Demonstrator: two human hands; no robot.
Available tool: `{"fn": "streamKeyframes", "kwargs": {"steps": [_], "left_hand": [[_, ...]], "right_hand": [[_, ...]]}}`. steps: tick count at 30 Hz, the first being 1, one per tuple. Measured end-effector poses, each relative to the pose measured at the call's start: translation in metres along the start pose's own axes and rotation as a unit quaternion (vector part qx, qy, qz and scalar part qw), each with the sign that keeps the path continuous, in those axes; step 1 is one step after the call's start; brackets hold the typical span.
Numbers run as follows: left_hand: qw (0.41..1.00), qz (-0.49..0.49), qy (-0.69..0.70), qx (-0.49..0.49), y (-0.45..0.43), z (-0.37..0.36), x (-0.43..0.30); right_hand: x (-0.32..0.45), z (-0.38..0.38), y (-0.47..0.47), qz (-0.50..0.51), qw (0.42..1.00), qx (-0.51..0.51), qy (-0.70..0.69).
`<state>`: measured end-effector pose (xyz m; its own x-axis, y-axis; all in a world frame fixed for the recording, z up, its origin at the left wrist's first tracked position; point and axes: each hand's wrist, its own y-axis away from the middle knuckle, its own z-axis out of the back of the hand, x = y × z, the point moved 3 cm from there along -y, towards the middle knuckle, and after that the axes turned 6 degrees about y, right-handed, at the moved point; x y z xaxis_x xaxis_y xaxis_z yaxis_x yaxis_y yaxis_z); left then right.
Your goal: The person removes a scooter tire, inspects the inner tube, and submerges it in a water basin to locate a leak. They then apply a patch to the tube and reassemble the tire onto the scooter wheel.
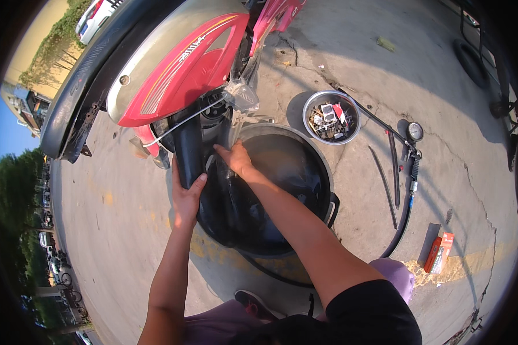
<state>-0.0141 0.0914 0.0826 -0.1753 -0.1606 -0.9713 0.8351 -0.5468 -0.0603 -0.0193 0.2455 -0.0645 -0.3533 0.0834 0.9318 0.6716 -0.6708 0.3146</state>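
A thick, inflated black inner tube (188,142) comes down from the rear wheel of a red and silver two-wheeler (194,64) and loops into a wide round basin (326,168). Dark, shiny water (289,177) fills the basin, and the tube's lower bend lies at its left side. My left hand (186,200) grips the left run of the tube, thumb across its front. Close under the wheel, my right hand (236,159) is on the right run, its thumb over the tube and some fingers hidden. A pale cable or rod (185,120) crosses in front of the tube.
A metal bowl (356,123) of small parts stands beyond the basin. To the right lie a tyre inflator with a gauge (415,131), its hose (399,241), two flat tyre levers (384,185) and a red box (439,253). The concrete is cracked.
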Motion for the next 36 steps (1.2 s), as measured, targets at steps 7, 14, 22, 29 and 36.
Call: {"fn": "streamKeyframes", "kwargs": {"steps": [7,14,22,29,36], "left_hand": [[0.999,-0.005,0.043,-0.007,-0.015,-0.012,-0.015],[0.999,-0.043,-0.023,-0.009,-0.031,-0.011,-0.028],[0.999,-0.02,-0.032,0.012,0.0,0.0,-0.018],[0.998,-0.02,0.037,0.041,-0.038,-0.024,-0.033],[0.991,-0.097,-0.081,-0.038,-0.019,-0.023,-0.008]], "right_hand": [[-0.019,-0.038,0.012,0.047,0.998,0.032,-0.026],[-0.027,-0.045,0.039,0.077,0.982,0.099,-0.138],[0.007,-0.012,-0.001,0.004,0.996,-0.086,-0.033],[-0.009,-0.02,0.026,0.012,0.999,-0.009,0.035],[-0.014,-0.002,0.019,0.029,0.998,0.058,0.003]]}}
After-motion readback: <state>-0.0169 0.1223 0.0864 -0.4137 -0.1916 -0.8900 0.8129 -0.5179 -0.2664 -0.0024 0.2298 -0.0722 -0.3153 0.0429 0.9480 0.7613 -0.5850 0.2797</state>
